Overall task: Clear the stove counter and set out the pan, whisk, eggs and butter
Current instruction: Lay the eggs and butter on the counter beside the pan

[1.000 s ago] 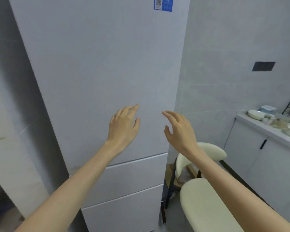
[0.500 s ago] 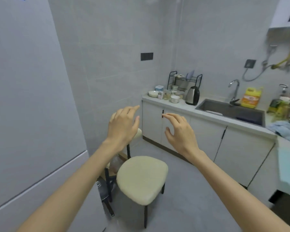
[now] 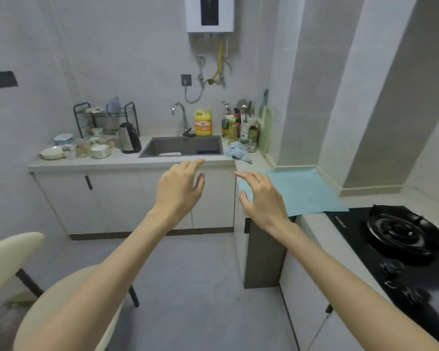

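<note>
Both hands are up in mid-air near centre. The left hand (image 3: 180, 188) is at nine o'clock, grip wide, fingers loosely spread and holding nothing. The right hand (image 3: 261, 198) is at four o'clock, grip wide too, fingers gently bent, nothing in it. The black gas stove (image 3: 403, 239) sits far out at four o'clock, set into the pale table (image 3: 313, 226). Just beyond it, at three o'clock, a blue cloth (image 3: 302, 191) lies flat on that table. Up at eleven o'clock is the sink (image 3: 183, 146). A dark kettle (image 3: 129, 138) stands at ten o'clock beside some bowls (image 3: 100, 151), and a cream chair (image 3: 8, 254) is at eight o'clock.
</note>
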Demonstrator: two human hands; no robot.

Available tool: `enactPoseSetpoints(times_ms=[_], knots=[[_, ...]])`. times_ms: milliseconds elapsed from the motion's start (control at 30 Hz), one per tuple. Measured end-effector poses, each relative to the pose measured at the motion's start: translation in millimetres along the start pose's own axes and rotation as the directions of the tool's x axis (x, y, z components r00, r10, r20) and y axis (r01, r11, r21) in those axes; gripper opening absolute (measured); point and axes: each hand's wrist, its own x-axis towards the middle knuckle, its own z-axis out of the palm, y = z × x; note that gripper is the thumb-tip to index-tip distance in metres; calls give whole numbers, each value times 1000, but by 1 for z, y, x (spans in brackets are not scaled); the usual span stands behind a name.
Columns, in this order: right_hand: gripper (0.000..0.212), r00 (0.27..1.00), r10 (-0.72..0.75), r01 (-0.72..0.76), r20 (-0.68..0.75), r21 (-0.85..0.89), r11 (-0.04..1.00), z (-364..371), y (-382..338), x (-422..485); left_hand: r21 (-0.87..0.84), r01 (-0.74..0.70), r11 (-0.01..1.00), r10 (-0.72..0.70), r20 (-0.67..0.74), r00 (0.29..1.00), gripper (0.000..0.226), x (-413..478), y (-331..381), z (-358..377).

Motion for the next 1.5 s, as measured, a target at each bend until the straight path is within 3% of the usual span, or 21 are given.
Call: enactPoseSetpoints(times_ms=[333,600,900,1100,1333,1500], knots=[[42,916,376,-397,-141,-167,903,-121,153,-94,-282,-282,917,335,161,928,40,41,191,122],[41,755,591,-654,-284,-255,712,-182,204,-174,-507,-458,730,610,183,771,39,34,311,180],[41,459,722,-888,-518,-270,371,-221,200,-247,-726,-563,395,870,99,483,40,13,419,215],[43,236,739,-970,-631,-198,142,-231,173,-295,-821,-539,187,960,36,277,41,-25,463,215],[49,20,756,-992,-655,-109,-68,-232,138,-358,-889,-456,33,999,25,25,45,-88,499,217],[53,-40,780,-982,-625,-121,-148,-242,128,-400,-907,-421,-1,994,45,-100,47,-136,523,221]])
